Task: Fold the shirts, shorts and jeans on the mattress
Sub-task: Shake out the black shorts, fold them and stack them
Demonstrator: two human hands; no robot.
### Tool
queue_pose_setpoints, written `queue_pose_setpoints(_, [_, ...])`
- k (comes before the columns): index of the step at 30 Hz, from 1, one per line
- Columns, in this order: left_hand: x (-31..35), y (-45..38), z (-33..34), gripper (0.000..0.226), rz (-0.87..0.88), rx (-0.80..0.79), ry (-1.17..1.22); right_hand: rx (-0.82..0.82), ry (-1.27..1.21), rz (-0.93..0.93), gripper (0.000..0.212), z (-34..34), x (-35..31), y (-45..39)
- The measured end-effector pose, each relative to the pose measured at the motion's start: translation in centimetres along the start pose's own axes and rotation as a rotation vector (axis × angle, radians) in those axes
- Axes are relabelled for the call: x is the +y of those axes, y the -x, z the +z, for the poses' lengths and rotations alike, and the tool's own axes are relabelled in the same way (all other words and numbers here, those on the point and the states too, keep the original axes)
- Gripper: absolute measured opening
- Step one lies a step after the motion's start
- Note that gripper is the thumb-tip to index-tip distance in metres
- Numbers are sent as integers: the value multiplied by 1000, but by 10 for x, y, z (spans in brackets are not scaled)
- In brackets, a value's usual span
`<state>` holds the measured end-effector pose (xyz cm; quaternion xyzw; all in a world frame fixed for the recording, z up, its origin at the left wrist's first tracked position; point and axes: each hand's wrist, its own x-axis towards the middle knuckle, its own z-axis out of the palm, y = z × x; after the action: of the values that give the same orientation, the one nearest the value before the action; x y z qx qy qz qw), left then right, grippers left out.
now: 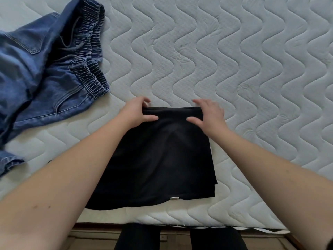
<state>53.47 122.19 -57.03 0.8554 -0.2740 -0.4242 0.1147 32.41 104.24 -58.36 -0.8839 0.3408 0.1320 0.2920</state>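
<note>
Gripping the far edge of a black, soft fabric garment [158, 159], both hands are working at the middle of the frame. The left hand [135, 112] is pinching the upper left corner, thumb on top and fingers curled over the edge; the right hand [209, 114] is holding the upper right corner, thumb on the cloth, though its fingers are blurred and look partly spread. The garment is lying partly folded at lower centre, on the white quilted mattress [234, 60] with its wavy stitching, near the mattress's front edge. A small pale label is showing at its lower hem.

Judging by the grip, the step in hand is folding this far edge toward the body. To do it well, both corners should be travelling together and level, so the fold line is staying straight, and the top edge should be landing square on the lower hem. The right side is already showing layers slightly fanned out, so aligning them first would help.

Blue denim jeans [45, 69] with an elastic drawstring waistband are lying crumpled at upper left, well apart, not yet folded.
</note>
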Motion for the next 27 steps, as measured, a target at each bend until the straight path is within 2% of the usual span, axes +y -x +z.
queue_pose_setpoints(3, [-11,2,3,49,-91,55,46,-70,119,-54,58,4,-9,-9])
queue_pose_setpoints(5, [-11,3,2,26,-143,119,130,-83,213,-86,42,0,-14,-21])
queue_pose_setpoints(7, [-7,5,1,13,-154,160,196,-149,342,-133,30,-7,-18,-32])
queue_pose_setpoints(11, [2,16,-1,12,-43,234,155,-147,534,-211,28,-20,-20,-41])
queue_pose_setpoints(14, [4,30,0,17,12,242,9,-85,597,-276,21,-25,-16,-35])
queue_pose_setpoints(19, [4,55,3,31,71,310,-112,-32,486,-280,21,-21,-9,-9])
queue_pose_setpoints(24, [4,99,29,20,249,432,-108,48,256,-249,25,-6,2,30])
queue_pose_setpoints(27, [3,122,52,16,302,502,-151,36,73,-230,39,5,4,56])
